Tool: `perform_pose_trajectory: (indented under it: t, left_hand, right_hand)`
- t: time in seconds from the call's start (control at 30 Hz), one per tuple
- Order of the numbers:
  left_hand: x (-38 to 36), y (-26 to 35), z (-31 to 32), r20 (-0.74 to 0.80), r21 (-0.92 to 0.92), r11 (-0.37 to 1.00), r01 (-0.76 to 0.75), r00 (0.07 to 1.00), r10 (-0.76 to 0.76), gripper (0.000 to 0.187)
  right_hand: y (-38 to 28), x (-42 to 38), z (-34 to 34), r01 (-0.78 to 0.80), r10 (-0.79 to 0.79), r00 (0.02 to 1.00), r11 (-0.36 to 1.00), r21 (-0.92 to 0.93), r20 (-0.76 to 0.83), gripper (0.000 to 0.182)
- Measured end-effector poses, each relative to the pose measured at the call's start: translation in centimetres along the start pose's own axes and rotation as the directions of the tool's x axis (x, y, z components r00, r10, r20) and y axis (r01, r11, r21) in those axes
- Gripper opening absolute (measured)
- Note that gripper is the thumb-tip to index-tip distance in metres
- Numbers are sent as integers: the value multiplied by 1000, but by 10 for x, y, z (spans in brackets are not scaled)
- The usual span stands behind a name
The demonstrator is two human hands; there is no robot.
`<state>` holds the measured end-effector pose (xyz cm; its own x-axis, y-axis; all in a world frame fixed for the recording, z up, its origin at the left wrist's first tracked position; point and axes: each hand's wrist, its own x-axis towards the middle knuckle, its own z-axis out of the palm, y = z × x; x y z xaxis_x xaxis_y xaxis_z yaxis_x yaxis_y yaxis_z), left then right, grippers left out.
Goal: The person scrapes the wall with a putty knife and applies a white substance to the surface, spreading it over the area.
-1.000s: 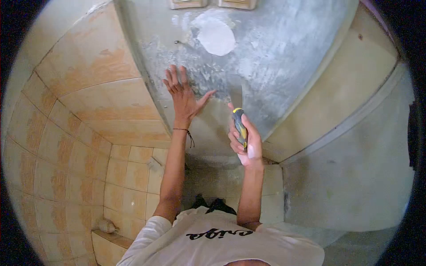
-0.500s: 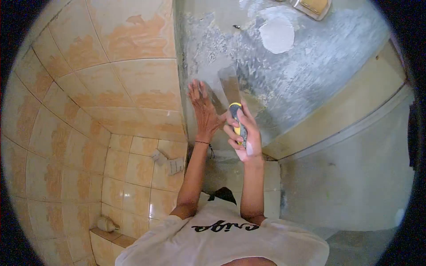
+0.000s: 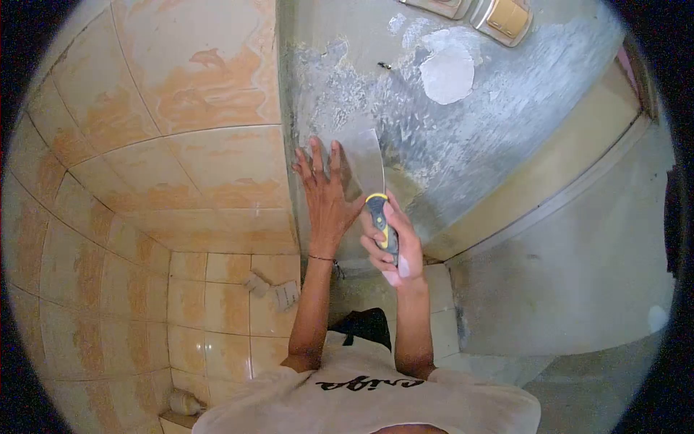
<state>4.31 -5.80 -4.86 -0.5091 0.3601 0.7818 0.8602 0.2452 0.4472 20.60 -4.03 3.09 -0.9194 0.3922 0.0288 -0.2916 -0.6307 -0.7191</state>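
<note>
My right hand point(image 3: 394, 242) is wrapped round the grey and yellow handle of a putty knife point(image 3: 369, 163). Its wide metal blade points up and lies close over the patchy grey wall point(image 3: 340, 94), left of a yellowish spot. Just left of the blade, my left hand point(image 3: 327, 195) rests against the wall with fingers spread, its thumb reaching close to the handle. Above the blade the wall surface is scraped and flaking. Higher up sits a round white patch point(image 3: 447, 75). A dark cord circles my left wrist.
Tan tiles point(image 3: 195, 116) cover the wall on the left, meeting the grey wall at a corner. Two switch-like fittings point(image 3: 502, 18) are at the top. A door point(image 3: 564, 260) stands at the right. Cardboard-like scraps point(image 3: 285, 295) and a rounded container point(image 3: 186, 402) lie lower left.
The view has tilted upward, so more of the fittings shows. The putty knife's blade has turned more upright. My left fingers have spread wider on the wall.
</note>
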Motion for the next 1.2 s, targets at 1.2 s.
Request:
perform_pose_trajectory:
  t: [1.2]
  left_hand:
    - [-74,-8,84,-138,2,975,223,966,-220,154]
  right_hand:
    - [-23,-21,-41,289,-772,636,243,-926,-4,34]
